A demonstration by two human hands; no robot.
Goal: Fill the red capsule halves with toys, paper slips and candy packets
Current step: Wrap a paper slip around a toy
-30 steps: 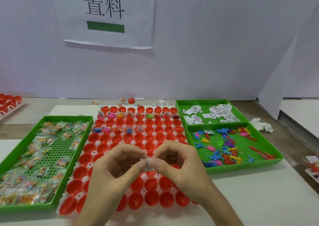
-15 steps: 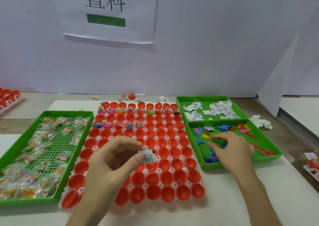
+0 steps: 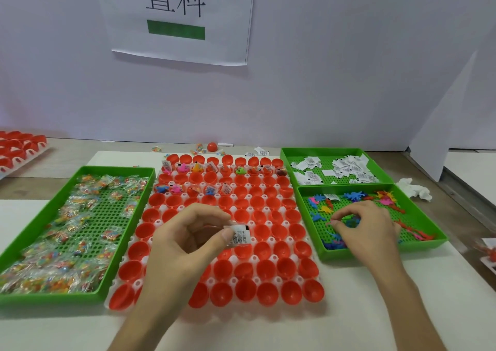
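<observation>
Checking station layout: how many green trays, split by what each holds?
Candy packet tray: 1
Paper slip tray: 1
Toy tray: 1
Total: 3

Several red capsule halves hidden under left hand and forearm. Print on paper slip in its pinch too small to read. Toys under right hand covered; whether its fingers grip one, cannot tell. Far left of left hand, second capsule tray cut by frame edge. Right of right hand, red object blurred, cut off.
</observation>
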